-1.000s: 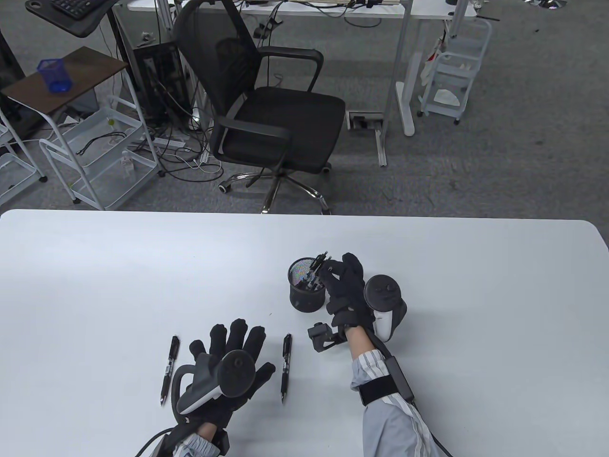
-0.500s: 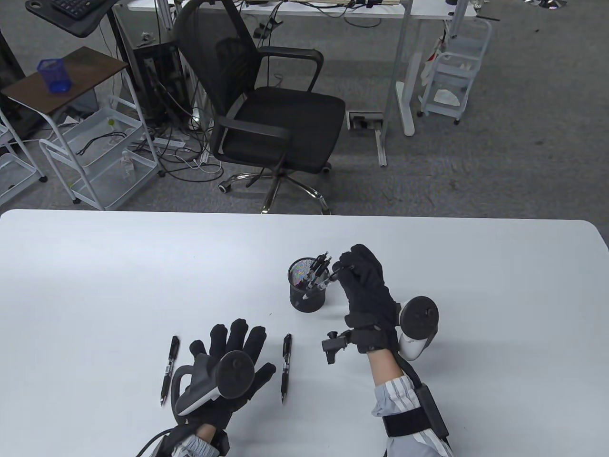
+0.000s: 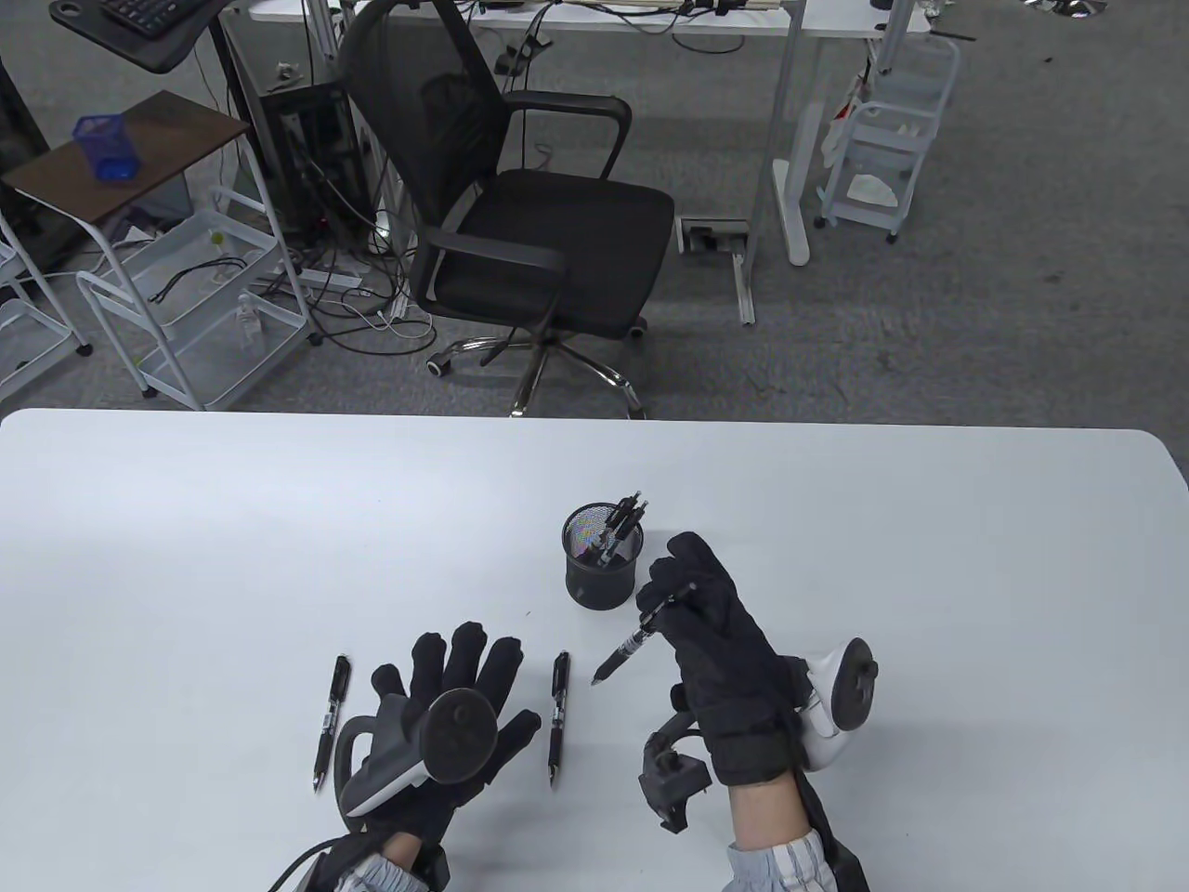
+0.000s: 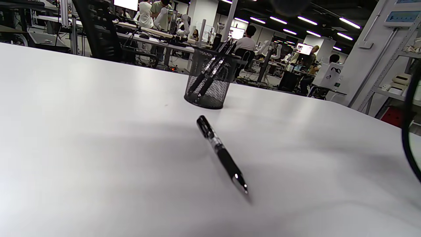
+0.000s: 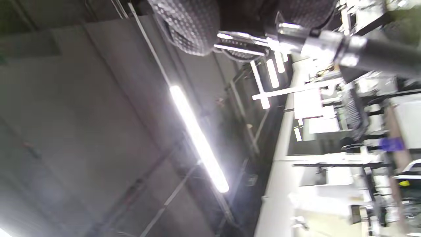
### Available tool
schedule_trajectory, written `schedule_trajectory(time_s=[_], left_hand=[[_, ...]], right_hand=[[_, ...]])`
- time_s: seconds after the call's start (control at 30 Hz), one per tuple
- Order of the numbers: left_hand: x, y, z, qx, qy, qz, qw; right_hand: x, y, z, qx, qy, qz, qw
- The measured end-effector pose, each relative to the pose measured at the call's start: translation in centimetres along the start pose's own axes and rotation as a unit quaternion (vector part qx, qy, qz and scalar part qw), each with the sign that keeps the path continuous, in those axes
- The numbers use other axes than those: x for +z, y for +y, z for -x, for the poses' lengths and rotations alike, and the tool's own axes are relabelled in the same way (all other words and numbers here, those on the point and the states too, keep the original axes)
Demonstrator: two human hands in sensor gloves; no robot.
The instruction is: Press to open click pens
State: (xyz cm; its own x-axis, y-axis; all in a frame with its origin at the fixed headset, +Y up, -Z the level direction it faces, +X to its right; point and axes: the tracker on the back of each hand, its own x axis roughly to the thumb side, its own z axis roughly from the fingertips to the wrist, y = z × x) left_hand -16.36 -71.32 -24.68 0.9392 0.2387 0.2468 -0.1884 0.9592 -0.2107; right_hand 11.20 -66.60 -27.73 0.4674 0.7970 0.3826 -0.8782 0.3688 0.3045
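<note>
My right hand (image 3: 692,599) grips a black click pen (image 3: 641,635) just right of the black mesh pen cup (image 3: 601,569), tip pointing down-left above the table. In the right wrist view the pen (image 5: 361,51) crosses the top right under a fingertip (image 5: 187,23). The cup holds a few more pens (image 3: 620,527) and also shows in the left wrist view (image 4: 210,82). My left hand (image 3: 455,683) rests flat on the table, fingers spread, empty. One pen (image 3: 332,720) lies to its left, another (image 3: 558,715) to its right, seen close in the left wrist view (image 4: 222,154).
The white table (image 3: 186,520) reaches to a far edge, with a black office chair (image 3: 520,204) behind it. White carts (image 3: 186,307) stand on the floor at far left.
My right hand has drawn one pen out of the cup and pulled it back toward me and down to the right. My left hand has stayed still.
</note>
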Motion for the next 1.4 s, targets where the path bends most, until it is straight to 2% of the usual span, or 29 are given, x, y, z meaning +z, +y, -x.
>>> schedule_trajectory(time_s=[0.07, 0.27, 0.4, 0.6, 0.87, 0.97, 1.07, 1.1, 1.23, 1.4], left_hand=[[0.0, 0.0, 0.0, 0.0, 0.0, 0.0, 1.0], [0.0, -0.1, -0.1, -0.005, 0.0, -0.001, 1.0], [0.1, -0.1, -0.1, -0.008, 0.001, -0.002, 1.0], [0.1, -0.2, -0.3, -0.015, 0.001, 0.0, 1.0], [0.1, -0.3, -0.4, -0.019, 0.001, -0.001, 1.0], [0.1, -0.3, -0.5, -0.021, 0.001, -0.001, 1.0], [0.1, -0.3, -0.6, -0.023, 0.001, 0.0, 1.0], [0.1, -0.3, -0.6, -0.023, 0.001, 0.0, 1.0], [0.1, -0.3, -0.6, -0.023, 0.001, 0.0, 1.0], [0.1, -0.3, -0.6, -0.022, 0.0, -0.001, 1.0]], right_hand=[[0.7, 0.0, 0.8, -0.043, 0.002, -0.013, 0.999], [1.6, -0.7, 3.1, -0.128, 0.033, 0.012, 0.991], [2.0, -1.2, 3.7, -0.135, 0.05, 0.059, 0.988], [2.2, -1.3, 4.4, -0.17, 0.081, 0.044, 0.981], [2.4, -1.0, 4.1, -0.141, 0.09, 0.042, 0.985], [2.7, -0.7, 4.7, -0.194, 0.114, 0.043, 0.973], [3.4, -0.5, 5.6, -0.281, 0.158, 0.063, 0.945], [3.5, -0.6, 5.9, -0.287, 0.163, 0.065, 0.942], [3.7, -0.8, 6.2, -0.268, 0.176, 0.073, 0.944], [3.8, -0.8, 6.2, -0.276, 0.169, 0.058, 0.944]])
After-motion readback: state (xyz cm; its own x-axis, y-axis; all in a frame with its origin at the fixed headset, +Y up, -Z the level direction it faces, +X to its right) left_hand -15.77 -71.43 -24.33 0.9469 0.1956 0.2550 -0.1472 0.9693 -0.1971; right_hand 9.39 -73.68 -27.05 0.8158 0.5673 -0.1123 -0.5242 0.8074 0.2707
